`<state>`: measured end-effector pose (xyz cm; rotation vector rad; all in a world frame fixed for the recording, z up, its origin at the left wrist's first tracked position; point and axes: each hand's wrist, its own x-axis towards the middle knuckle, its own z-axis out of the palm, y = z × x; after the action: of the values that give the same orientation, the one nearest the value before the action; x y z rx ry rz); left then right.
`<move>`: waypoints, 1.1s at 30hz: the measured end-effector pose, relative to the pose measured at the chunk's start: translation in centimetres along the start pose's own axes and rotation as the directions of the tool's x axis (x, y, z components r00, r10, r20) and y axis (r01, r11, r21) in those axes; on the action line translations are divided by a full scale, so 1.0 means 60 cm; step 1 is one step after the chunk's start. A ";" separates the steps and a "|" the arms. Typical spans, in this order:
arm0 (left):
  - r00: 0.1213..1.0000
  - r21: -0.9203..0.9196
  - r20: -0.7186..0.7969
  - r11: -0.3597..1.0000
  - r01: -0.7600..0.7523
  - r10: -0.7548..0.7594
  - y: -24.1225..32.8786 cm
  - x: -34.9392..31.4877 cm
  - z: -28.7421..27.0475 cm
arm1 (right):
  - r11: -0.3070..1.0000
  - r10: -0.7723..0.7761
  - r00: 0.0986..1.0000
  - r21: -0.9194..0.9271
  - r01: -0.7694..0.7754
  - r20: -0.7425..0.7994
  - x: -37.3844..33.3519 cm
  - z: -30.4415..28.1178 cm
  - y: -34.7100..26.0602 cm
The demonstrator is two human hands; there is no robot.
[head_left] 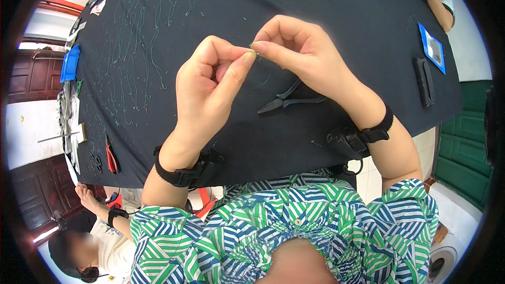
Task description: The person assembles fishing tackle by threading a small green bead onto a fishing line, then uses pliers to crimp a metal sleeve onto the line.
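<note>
My left hand and my right hand meet over the dark cloth, thumbs and index fingers pinched with the tips almost touching. A tiny bit of thin green cord shows at the fingertips; most of it is hidden by them. Below, a faint strand curves against the cloth; whether it joins the held piece I cannot tell. Pliers with dark handles lie under my right wrist, partly covered by it. Each wrist wears a black strap with a small black box.
Many thin green cords are strewn over the black tablecloth at left. Red-handled pliers and scissors lie near the left edge. At right are a black case and a blue-edged packet. Other people sit at lower left and upper right.
</note>
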<state>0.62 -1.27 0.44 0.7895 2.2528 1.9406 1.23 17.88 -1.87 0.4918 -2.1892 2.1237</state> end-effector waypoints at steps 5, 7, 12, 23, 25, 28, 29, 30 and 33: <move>0.998 0.034 -0.035 0.998 -0.045 0.047 -0.005 0.001 -0.004 | 0.970 0.110 0.993 0.214 -0.119 0.054 -0.006 0.016 0.007; 0.998 0.017 -0.059 0.999 -0.031 0.032 -0.003 0.002 -0.002 | 0.979 0.098 0.993 0.176 -0.108 0.064 -0.012 0.020 0.003; 0.996 0.015 -0.093 1.000 0.000 0.002 0.000 0.002 -0.002 | 0.972 -0.144 0.988 -0.180 0.152 0.056 -0.017 0.024 -0.007; 1.000 0.094 -0.014 0.995 0.018 -0.016 0.004 0.003 -0.001 | 0.870 -0.358 0.932 -0.384 0.308 -0.062 -0.003 -0.006 -0.026; 1.000 0.110 -0.010 0.994 -0.016 0.018 0.001 0.003 -0.002 | 0.934 -0.255 0.963 -0.282 0.221 -0.087 -0.004 -0.004 -0.019; 0.998 0.113 -0.016 0.992 -0.057 0.060 -0.001 0.004 -0.003 | 0.995 -0.066 0.995 -0.082 0.059 -0.076 -0.002 -0.002 -0.003; 0.997 0.100 -0.024 0.993 -0.064 0.067 -0.001 0.004 -0.003 | 1.000 0.016 0.999 0.008 -0.015 -0.047 -0.002 -0.001 0.000; 0.997 0.101 -0.026 0.993 -0.064 0.067 -0.002 0.004 -0.004 | 1.000 0.015 0.999 0.008 -0.014 -0.045 -0.003 0.000 0.000; 0.994 0.093 -0.050 0.992 -0.090 0.095 -0.005 0.003 -0.007 | 0.980 0.125 0.988 0.144 -0.138 0.093 -0.009 0.011 -0.004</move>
<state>0.22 -1.60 0.31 0.8761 2.3924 1.9331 1.93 17.35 -1.84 0.4643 -2.1712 2.3922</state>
